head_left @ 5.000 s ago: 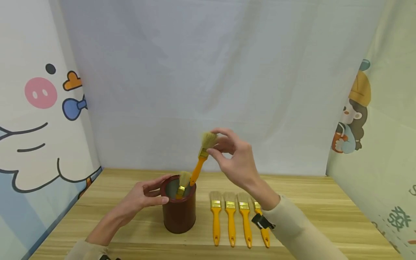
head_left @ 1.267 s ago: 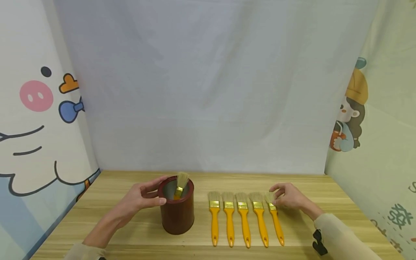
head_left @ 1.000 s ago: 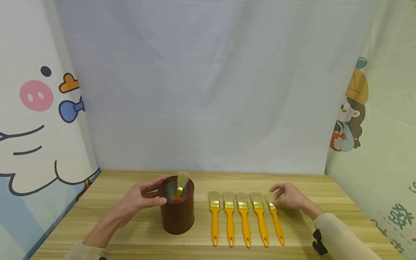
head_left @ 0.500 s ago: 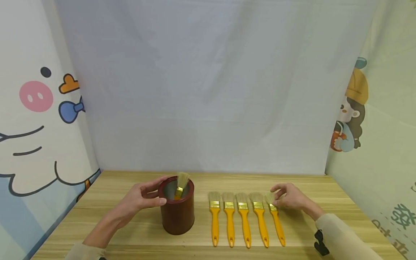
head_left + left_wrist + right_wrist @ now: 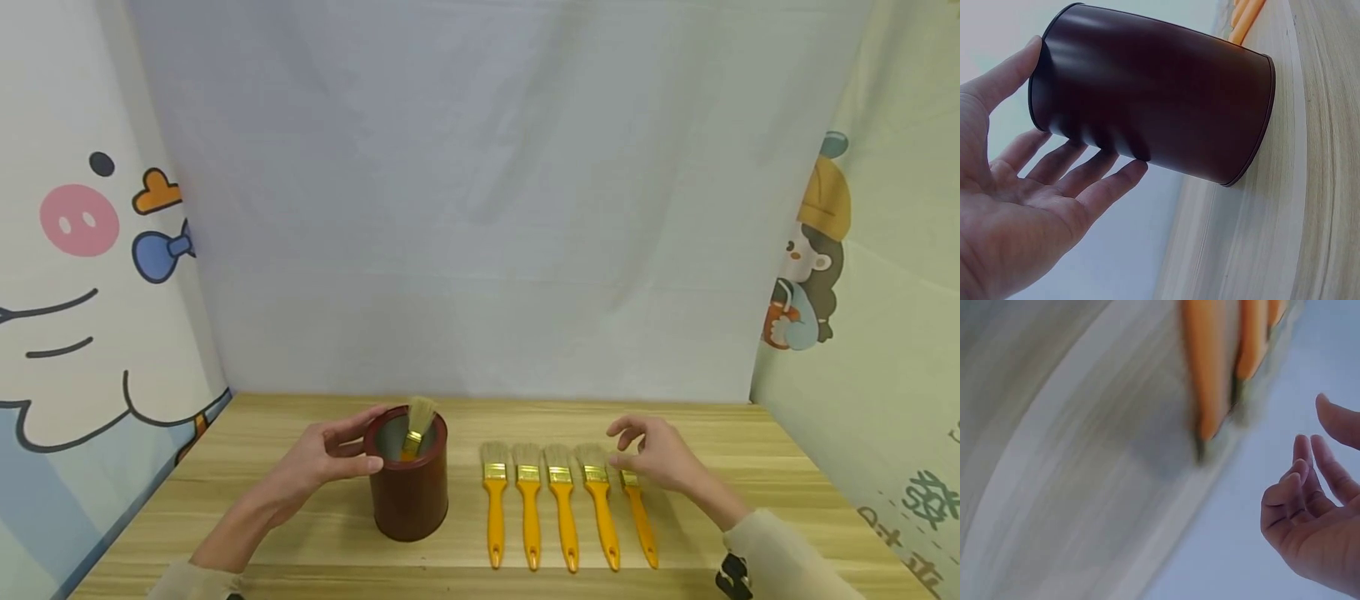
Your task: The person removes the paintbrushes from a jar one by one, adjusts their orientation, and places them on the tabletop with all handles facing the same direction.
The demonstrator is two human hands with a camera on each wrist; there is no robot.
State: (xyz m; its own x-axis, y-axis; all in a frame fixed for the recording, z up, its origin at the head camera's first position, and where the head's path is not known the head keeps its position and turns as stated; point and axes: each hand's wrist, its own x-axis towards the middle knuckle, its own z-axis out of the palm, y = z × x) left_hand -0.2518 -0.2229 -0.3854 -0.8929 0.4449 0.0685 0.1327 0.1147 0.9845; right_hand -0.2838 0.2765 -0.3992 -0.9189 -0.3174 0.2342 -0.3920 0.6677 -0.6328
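My left hand holds the dark red cup by its left side, thumb and fingers lying round the wall near the rim; the left wrist view shows the fingers against the cup. One yellow-handled brush stands in the cup, bristles up. Several matching brushes lie side by side to its right. My right hand hovers just over the head of the rightmost brush, fingers relaxed and holding nothing. The right wrist view shows that hand empty beside blurred orange handles.
The wooden table is walled by a pale cloth behind and cartoon-printed sheets at the left and right. A black strap piece sits on my right sleeve.
Five seconds ago my right hand held a brush above the cup; that brush now lies rightmost in the row. In the last half second the hand let go and lifted slightly leftward. The left hand stayed.
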